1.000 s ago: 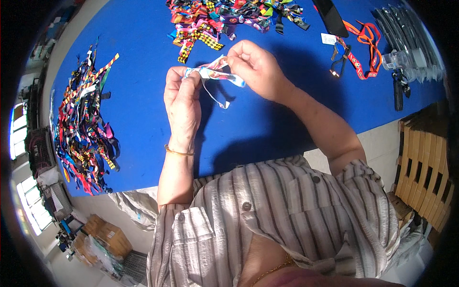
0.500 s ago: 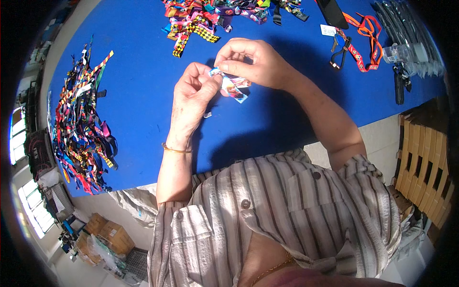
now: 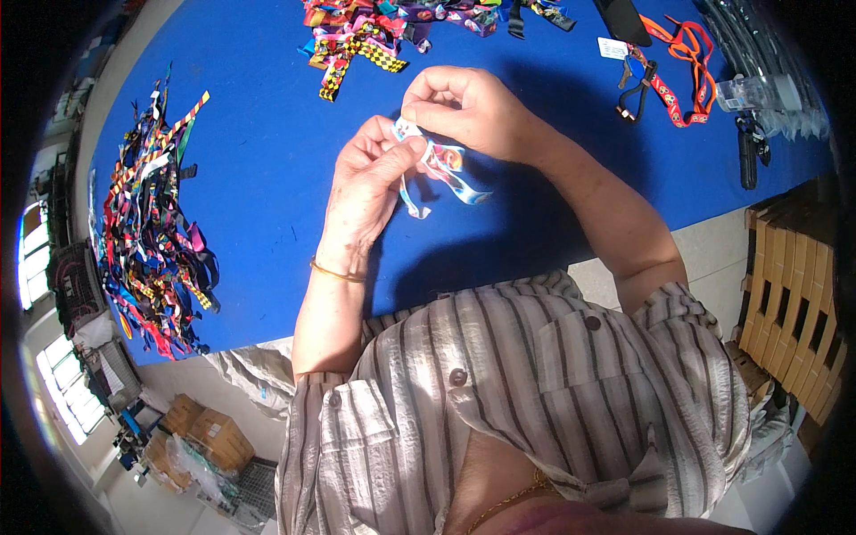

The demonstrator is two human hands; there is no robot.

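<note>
A short printed ribbon strap (image 3: 452, 175), light blue and white with colourful pictures, is held between my hands above the blue table. My left hand (image 3: 373, 169) pinches it between thumb and bent fingers, and its loose ends hang down below the thumb. My right hand (image 3: 464, 109) is closed at the strap's upper end, thumb against forefinger; the exact spot it grips is partly hidden. Beyond my hands lies a pile of short bright straps (image 3: 357, 49), some with yellow-and-black checks. On the left is a long heap of mixed ribbon strips (image 3: 156, 232).
The blue table (image 3: 259, 178) fills the middle. At its far right lie an orange and red lanyard (image 3: 682, 89), a black flat item (image 3: 621, 21), a black clip (image 3: 749, 156) and plastic-wrapped black pieces (image 3: 753, 45). Cardboard boxes (image 3: 218, 439) and slatted brown cartons (image 3: 789, 294) stand off the table.
The strap has turned and opened out between my fingers, so longer ends now dangle below. My left hand has shifted slightly right; the right hand stays nearly in place.
</note>
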